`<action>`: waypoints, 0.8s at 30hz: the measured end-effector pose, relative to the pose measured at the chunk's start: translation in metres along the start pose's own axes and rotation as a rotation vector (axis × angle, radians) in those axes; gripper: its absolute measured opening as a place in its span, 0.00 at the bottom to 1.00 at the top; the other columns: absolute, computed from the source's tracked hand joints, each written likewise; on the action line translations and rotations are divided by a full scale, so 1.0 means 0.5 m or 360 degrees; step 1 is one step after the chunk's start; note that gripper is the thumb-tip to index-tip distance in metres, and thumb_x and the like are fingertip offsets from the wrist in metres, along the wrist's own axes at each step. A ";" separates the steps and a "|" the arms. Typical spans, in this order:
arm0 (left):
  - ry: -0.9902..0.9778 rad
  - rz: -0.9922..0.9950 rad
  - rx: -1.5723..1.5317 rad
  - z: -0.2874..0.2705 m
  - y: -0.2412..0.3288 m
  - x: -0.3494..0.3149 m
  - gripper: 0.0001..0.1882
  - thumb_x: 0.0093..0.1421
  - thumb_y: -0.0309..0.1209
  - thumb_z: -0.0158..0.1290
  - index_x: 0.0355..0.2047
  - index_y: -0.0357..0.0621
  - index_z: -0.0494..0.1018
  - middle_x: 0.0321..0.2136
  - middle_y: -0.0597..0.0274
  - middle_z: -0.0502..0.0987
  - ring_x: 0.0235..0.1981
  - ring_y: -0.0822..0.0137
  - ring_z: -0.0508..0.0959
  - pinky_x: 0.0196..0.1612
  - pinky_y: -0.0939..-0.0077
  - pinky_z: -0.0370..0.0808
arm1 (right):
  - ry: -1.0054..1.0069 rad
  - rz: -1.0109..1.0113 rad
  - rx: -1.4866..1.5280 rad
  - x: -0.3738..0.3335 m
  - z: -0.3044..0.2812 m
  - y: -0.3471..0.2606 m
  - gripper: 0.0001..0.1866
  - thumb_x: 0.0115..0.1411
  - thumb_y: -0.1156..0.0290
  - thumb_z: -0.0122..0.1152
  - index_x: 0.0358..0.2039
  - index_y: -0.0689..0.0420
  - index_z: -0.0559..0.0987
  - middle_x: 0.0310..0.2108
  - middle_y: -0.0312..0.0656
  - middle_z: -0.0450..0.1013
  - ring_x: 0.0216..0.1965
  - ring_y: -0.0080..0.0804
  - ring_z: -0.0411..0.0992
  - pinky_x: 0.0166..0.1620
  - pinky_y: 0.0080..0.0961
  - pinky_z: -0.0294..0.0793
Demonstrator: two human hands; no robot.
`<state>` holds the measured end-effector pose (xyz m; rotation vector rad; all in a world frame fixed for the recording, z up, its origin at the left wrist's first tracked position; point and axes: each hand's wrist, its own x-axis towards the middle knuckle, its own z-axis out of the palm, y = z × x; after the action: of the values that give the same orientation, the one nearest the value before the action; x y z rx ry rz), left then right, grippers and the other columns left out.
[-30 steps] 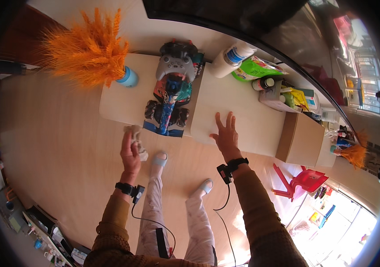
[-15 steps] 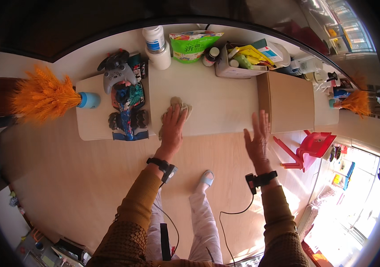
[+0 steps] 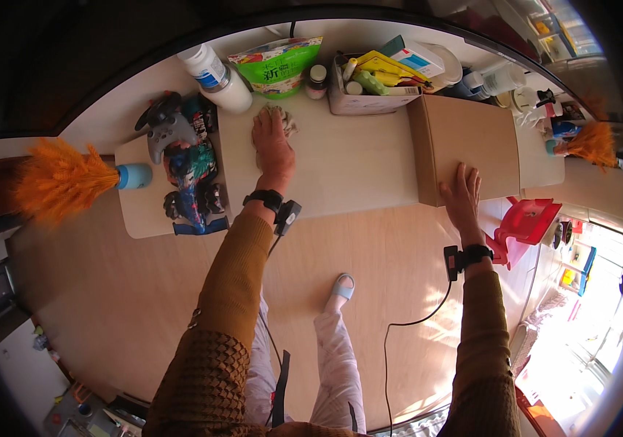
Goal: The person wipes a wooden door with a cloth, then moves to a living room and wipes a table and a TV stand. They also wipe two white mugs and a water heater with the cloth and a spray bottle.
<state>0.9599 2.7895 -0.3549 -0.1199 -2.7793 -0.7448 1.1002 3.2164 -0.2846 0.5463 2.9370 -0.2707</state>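
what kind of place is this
Most likely a living room in a home: a large dark screen, a gray game controller and a blue vase of orange stalks suggest it.

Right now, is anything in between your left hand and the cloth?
Nothing visible is: the left hand lies right on the cloth. The green bag stands behind the cloth, not between them.

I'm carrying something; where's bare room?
Bare: the pale tabletop between the crumpled beige cloth under the left hand and the brown cardboard box. Crowded: its back, with a green plastic pouch and packed pale bin; at left, a multicoloured toy car.
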 end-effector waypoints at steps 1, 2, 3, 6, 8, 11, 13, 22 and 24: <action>0.0073 0.0015 -0.0086 0.010 0.018 0.005 0.32 0.55 0.16 0.51 0.62 0.37 0.64 0.63 0.35 0.63 0.62 0.32 0.64 0.63 0.41 0.62 | -0.0014 -0.0017 -0.0003 0.001 -0.004 -0.003 0.45 0.63 0.43 0.53 0.75 0.48 0.51 0.74 0.64 0.39 0.74 0.69 0.40 0.71 0.59 0.47; 0.0203 0.0051 -0.0065 0.022 0.048 -0.002 0.31 0.55 0.16 0.50 0.61 0.38 0.65 0.63 0.37 0.63 0.61 0.32 0.64 0.63 0.42 0.63 | -0.0018 -0.0014 -0.0010 0.001 -0.008 -0.007 0.45 0.63 0.43 0.53 0.75 0.48 0.51 0.74 0.64 0.39 0.74 0.69 0.40 0.71 0.59 0.47; 0.0142 0.0153 -0.0122 0.029 0.078 -0.016 0.30 0.55 0.16 0.49 0.61 0.38 0.66 0.63 0.39 0.64 0.61 0.34 0.65 0.63 0.43 0.64 | -0.0023 -0.0012 -0.0018 0.001 -0.012 -0.010 0.46 0.63 0.43 0.53 0.75 0.48 0.51 0.74 0.64 0.39 0.74 0.69 0.40 0.71 0.60 0.47; -0.0242 0.0517 -0.0284 0.029 0.162 -0.099 0.27 0.57 0.18 0.50 0.59 0.40 0.69 0.64 0.46 0.66 0.62 0.39 0.67 0.63 0.47 0.66 | -0.0070 0.0032 -0.0028 0.001 -0.018 -0.017 0.46 0.63 0.44 0.55 0.75 0.47 0.51 0.74 0.64 0.40 0.74 0.69 0.40 0.70 0.60 0.48; -0.0358 0.0808 -0.0351 0.015 0.189 -0.144 0.29 0.56 0.17 0.52 0.60 0.44 0.69 0.62 0.47 0.67 0.64 0.42 0.66 0.63 0.50 0.68 | -0.0054 0.0016 -0.0012 0.002 -0.017 -0.017 0.46 0.62 0.44 0.56 0.75 0.47 0.51 0.74 0.64 0.40 0.74 0.69 0.41 0.70 0.60 0.48; -0.0330 0.0826 -0.0259 -0.017 0.138 -0.127 0.26 0.58 0.18 0.52 0.59 0.44 0.70 0.60 0.48 0.70 0.62 0.42 0.68 0.63 0.50 0.68 | -0.0070 0.0004 -0.0040 0.008 -0.007 -0.008 0.46 0.62 0.45 0.57 0.75 0.47 0.51 0.74 0.64 0.40 0.73 0.70 0.41 0.70 0.61 0.49; -0.0261 0.0677 -0.0144 -0.033 0.084 -0.081 0.26 0.59 0.17 0.50 0.59 0.43 0.70 0.59 0.46 0.70 0.61 0.40 0.68 0.63 0.49 0.67 | -0.0058 -0.0041 -0.0130 0.012 0.003 0.001 0.46 0.62 0.45 0.57 0.75 0.47 0.51 0.74 0.65 0.40 0.73 0.70 0.40 0.69 0.62 0.50; -0.0252 0.0717 -0.0365 0.036 0.196 -0.135 0.24 0.57 0.20 0.52 0.56 0.41 0.70 0.58 0.48 0.69 0.59 0.43 0.69 0.60 0.48 0.69 | -0.0075 -0.0071 -0.0172 0.017 0.026 0.027 0.47 0.62 0.44 0.58 0.75 0.46 0.50 0.74 0.65 0.39 0.73 0.71 0.40 0.69 0.64 0.50; -0.0377 0.0998 -0.0419 0.000 0.190 -0.204 0.23 0.58 0.24 0.53 0.56 0.44 0.72 0.60 0.53 0.69 0.60 0.47 0.70 0.60 0.50 0.71 | -0.0058 -0.0161 -0.0264 0.017 0.020 0.020 0.47 0.62 0.44 0.57 0.75 0.45 0.50 0.74 0.65 0.38 0.73 0.71 0.40 0.69 0.63 0.49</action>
<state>1.0721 2.8704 -0.3370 -1.1294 -2.5798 -0.9500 1.0971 3.2266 -0.2973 0.3669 2.9205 -0.0460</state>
